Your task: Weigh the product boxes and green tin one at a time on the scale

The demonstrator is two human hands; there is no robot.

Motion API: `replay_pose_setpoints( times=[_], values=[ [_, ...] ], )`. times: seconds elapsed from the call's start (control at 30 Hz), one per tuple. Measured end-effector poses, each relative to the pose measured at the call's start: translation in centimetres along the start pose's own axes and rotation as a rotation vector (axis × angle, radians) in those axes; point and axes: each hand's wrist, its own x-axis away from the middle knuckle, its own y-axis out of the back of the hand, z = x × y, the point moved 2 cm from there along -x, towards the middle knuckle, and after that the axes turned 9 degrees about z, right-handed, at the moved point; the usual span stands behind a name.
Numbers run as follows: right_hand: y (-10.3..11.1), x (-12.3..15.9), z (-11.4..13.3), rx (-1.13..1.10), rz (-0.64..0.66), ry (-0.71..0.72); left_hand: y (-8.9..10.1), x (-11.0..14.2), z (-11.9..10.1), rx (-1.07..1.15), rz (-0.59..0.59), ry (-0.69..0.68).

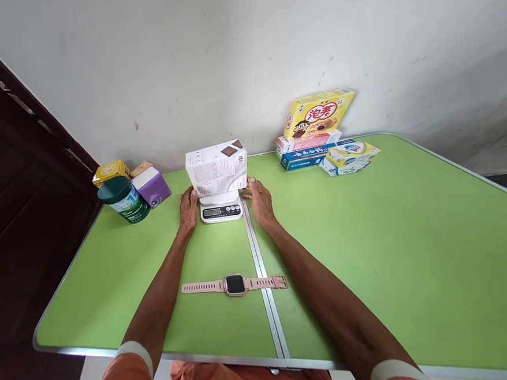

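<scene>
Between the left fingers and right fingers, a white box covered in small print stands upright on a white scale with a grey display and round buttons.

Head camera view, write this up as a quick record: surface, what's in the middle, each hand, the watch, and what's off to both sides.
Surface: green table
Middle: white box on a kitchen scale; display reading not legible
Left hand: beside the box's lower left, contact unclear
Right hand: beside its lower right, contact unclear
Watch: face up, strap spread flat across the metal seam
Left side: green tub, other boxes
Right side: stacked boxes, yellow carton topmost
</scene>
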Motion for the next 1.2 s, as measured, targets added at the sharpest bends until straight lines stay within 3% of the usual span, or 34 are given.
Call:
replay_pose_setpoints(
  times=[0.17, 0.37, 0.5, 0.63, 0.77, 0.9, 1.2],
  values=[
    [0.3, -0.4, -0.2, 0.059, -0.001, 0.009, 0.6, -1.2, -1.8, 0.026, 0.02, 0.021],
    [0.2, -0.4, 0.5, 0.211, -0.023, 0.166, 0.0, -3.7, -4.2, -0.001, 0.153, -0.018],
    [0.0, 0.0, 1.5, 0.341, -0.004, 0.222, -0.8, -4.3, -4.4, 0.009, 0.198, -0.076],
    [-0.2, 0.7, 2.9, 0.478, 0.022, 0.245, -0.3, -3.5, -4.1, 0.025, 0.192, -0.073],
    [-1.1, 1.5, 4.5, 0.568, 0.057, 0.292, 1.6, -1.8, -4.7, 0.037, 0.165, -0.084],
    [-3.0, 3.0, 5.9, 0.588, 0.153, 0.301, 4.8, 1.1, -5.8, 0.024, 0.114, -0.076],
    [-7.5, 9.3, 6.1, 0.508, 0.514, 0.208, 12.3, 11.6, -6.1, -0.065, -0.024, 0.16]
  ],
)
